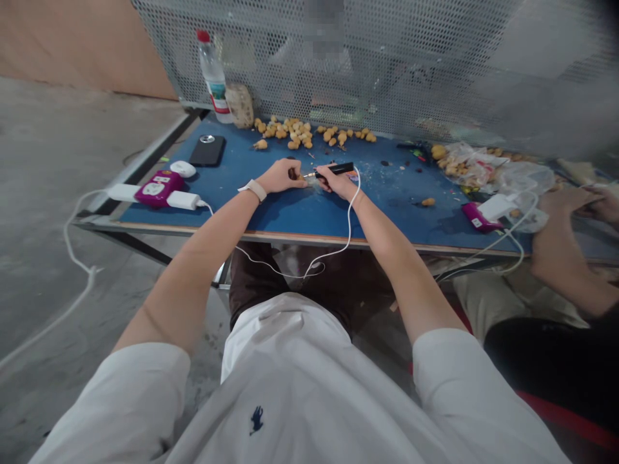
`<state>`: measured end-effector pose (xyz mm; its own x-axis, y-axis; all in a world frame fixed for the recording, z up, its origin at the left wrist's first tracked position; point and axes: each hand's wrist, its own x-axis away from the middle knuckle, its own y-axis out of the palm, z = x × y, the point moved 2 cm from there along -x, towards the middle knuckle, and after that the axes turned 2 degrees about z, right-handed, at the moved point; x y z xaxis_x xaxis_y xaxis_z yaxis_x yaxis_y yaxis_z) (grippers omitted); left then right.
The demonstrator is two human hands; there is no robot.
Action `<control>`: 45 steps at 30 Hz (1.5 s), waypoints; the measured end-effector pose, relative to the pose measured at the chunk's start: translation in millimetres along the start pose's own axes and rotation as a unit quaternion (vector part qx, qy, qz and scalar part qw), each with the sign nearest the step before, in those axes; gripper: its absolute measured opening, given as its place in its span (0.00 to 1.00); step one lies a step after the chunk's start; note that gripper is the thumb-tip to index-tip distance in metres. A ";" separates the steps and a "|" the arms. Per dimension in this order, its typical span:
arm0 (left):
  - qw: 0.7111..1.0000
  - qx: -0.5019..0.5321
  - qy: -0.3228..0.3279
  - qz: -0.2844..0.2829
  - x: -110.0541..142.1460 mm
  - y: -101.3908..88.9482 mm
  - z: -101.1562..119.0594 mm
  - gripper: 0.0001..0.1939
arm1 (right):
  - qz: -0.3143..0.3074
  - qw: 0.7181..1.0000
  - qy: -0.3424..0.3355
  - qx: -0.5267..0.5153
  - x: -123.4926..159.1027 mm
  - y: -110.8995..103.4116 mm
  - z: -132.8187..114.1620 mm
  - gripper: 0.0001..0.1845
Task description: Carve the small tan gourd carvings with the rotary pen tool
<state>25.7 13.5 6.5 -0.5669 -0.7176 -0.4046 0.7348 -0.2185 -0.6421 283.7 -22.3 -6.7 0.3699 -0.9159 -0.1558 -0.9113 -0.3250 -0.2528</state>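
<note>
My left hand [279, 176], with a pale band at the wrist, is closed on a small tan gourd [300, 178] just above the blue tabletop [290, 212]. The fingers hide most of the gourd. In my right hand [337, 182] is a black pen-shaped electric engraver [342, 169], its thin metal tip pointing left and meeting or nearly meeting the gourd. A white cable [350, 222] runs from the tool's back end down past the table edge. Pale dust and dark bits lie around both hands. More small gourds [293, 131] are heaped behind them.
A phone [207, 151], a purple power strip [159, 188] with chargers and a bottle [213, 77] stand left. Perforated metal mesh [290, 64] closes the back. Rightward are a loose gourd [428, 202], plastic bags [483, 164], another purple strip [478, 218] and a co-worker's arm [563, 245].
</note>
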 end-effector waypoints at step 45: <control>1.000 0.002 0.012 0.001 -0.6 0.1 1.3 0.34 | 0.019 0.997 -0.068 0.037 -2.9 -2.2 5.5 0.43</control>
<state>26.6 13.0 7.5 -0.5749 -0.7014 -0.4213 0.7371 -0.2205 -0.6388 285.7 -17.6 -10.9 0.3613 -0.8848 -0.2941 -0.9112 -0.2681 -0.3129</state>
